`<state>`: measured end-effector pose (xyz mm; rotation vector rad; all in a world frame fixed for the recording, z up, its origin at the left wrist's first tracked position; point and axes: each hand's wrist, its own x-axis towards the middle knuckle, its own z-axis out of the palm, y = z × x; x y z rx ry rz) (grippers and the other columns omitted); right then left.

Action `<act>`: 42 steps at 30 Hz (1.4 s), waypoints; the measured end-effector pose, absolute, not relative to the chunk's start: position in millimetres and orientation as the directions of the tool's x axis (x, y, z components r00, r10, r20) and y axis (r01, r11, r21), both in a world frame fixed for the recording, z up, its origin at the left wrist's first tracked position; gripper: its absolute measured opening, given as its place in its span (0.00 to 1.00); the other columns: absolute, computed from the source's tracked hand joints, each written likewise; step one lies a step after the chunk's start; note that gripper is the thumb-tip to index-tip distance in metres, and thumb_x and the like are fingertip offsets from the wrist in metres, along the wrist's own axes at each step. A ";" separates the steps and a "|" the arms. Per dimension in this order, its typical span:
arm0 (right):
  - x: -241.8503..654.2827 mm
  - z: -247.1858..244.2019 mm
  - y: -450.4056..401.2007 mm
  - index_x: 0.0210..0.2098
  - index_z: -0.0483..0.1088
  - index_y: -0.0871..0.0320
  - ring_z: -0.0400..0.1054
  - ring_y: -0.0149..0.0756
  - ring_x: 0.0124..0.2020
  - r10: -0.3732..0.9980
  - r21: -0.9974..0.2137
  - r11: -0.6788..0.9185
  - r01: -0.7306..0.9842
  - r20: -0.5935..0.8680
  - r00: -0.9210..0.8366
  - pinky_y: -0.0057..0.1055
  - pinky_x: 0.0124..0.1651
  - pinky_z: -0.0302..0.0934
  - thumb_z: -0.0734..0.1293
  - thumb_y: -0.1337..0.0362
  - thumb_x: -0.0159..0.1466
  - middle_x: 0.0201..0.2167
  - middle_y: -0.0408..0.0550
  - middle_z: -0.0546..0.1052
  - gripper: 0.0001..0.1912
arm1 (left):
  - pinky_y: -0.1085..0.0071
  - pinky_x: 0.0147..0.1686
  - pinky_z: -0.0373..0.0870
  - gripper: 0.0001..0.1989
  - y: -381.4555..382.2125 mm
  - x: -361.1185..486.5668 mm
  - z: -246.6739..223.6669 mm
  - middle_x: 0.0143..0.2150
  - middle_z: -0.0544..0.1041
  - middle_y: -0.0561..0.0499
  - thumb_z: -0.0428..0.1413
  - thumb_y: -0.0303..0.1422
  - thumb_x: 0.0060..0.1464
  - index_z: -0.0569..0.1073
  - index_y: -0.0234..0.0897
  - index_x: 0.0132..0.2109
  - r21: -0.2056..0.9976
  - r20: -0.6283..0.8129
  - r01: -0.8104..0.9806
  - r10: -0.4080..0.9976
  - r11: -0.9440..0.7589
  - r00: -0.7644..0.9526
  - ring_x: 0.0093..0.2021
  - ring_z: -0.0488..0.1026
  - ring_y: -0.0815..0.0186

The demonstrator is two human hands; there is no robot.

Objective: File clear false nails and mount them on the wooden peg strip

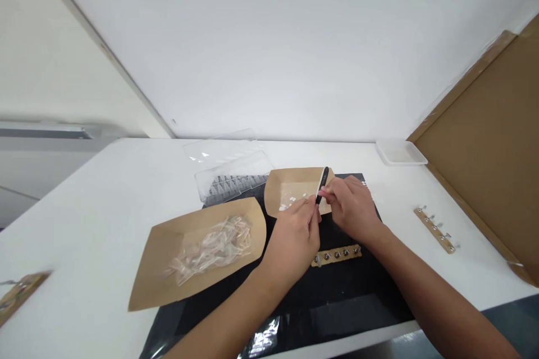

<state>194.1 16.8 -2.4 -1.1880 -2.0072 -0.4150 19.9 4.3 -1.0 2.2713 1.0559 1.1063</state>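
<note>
A slim black stick with a pale edge (323, 182) stands tilted between my hands, its exact kind unclear. My left hand (298, 230) is closed around its lower end. Against its side, the fingers of my right hand (351, 205) are pinched together; whatever lies between those fingertips is hidden. Behind the hands is a small cardboard tray (273, 188) with small white pieces (290, 200) in it. Just below my hands, a wooden strip (337, 256) with several round metal fittings lies on the black mat (357, 286).
A larger cardboard tray (147, 258) holds clear plastic pieces (223, 241). Behind it lies an open clear case (236, 179) with rows of clear tips. Another fitted strip (435, 230), a shallow plastic container (401, 152) and a cardboard panel (492, 162) are at right. A blurred wooden piece (21, 294) lies far left.
</note>
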 end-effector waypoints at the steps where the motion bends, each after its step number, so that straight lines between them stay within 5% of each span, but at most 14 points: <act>1: 194.7 -1.8 17.0 0.31 0.59 0.53 0.64 0.35 0.24 0.609 -0.101 0.517 0.850 0.741 -0.282 0.34 0.35 0.53 0.62 0.67 0.76 0.23 0.40 0.75 0.16 | 0.68 0.34 0.66 0.15 4.2 20.2 -1.2 0.29 0.73 0.51 0.48 0.25 0.70 0.68 0.37 0.33 0.622 0.496 0.452 0.768 -0.639 0.405 0.29 0.72 0.65; 38: 193.4 3.7 18.3 0.33 0.63 0.55 0.68 0.31 0.23 0.628 -0.146 0.491 0.859 0.743 -0.233 0.36 0.40 0.50 0.61 0.64 0.78 0.24 0.39 0.78 0.15 | 0.66 0.35 0.72 0.12 3.6 16.5 0.1 0.34 0.77 0.47 0.48 0.24 0.70 0.73 0.36 0.39 0.503 0.528 0.554 0.743 -0.664 0.411 0.32 0.75 0.62; 42: 192.7 1.2 17.7 0.32 0.63 0.55 0.66 0.31 0.22 0.629 -0.084 0.552 0.829 0.695 -0.348 0.36 0.39 0.49 0.61 0.64 0.78 0.24 0.39 0.78 0.15 | 0.67 0.34 0.71 0.12 5.6 15.3 -0.6 0.31 0.76 0.49 0.48 0.23 0.69 0.72 0.36 0.37 0.511 0.532 0.540 0.739 -0.669 0.413 0.29 0.74 0.63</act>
